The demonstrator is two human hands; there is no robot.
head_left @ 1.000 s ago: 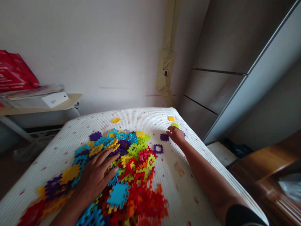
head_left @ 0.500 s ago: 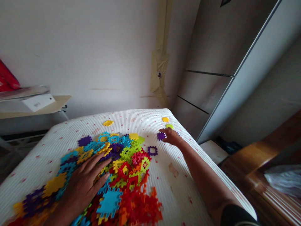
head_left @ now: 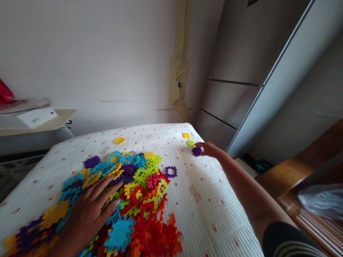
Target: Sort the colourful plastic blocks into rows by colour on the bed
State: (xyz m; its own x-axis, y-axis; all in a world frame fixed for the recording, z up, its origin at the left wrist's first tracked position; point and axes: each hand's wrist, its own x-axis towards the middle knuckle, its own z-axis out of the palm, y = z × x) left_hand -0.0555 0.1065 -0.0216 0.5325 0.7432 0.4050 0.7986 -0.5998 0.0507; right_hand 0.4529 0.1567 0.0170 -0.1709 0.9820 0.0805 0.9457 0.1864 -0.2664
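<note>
My left hand (head_left: 92,207) lies palm down on a heap of notched plastic building tiles, its fingers stretched out over yellow and blue pieces. A solid blue tile (head_left: 120,233) is just right of that hand, and red pieces (head_left: 158,233) spread beyond it. Toward the far right corner of the bed, my right hand (head_left: 210,149) pinches a purple tile (head_left: 197,151) by its right side, at the level of the sheet. Directly behind it lies a lime green tile (head_left: 190,143), then a yellow tile (head_left: 186,135). A purple frame tile (head_left: 171,172) sits apart, beside the heap.
The tiles lie on a white ribbed bed cover (head_left: 198,214) with small red marks. A wall with a taped socket (head_left: 179,84) stands behind, a wardrobe (head_left: 230,82) at right. On the left, a small table (head_left: 65,116) holds a white box (head_left: 37,117).
My right hand has moved right, and the purple tile by its fingers has shifted right with it, closer to the green tile. My left hand stays on the heap. The view has turned slightly.
</note>
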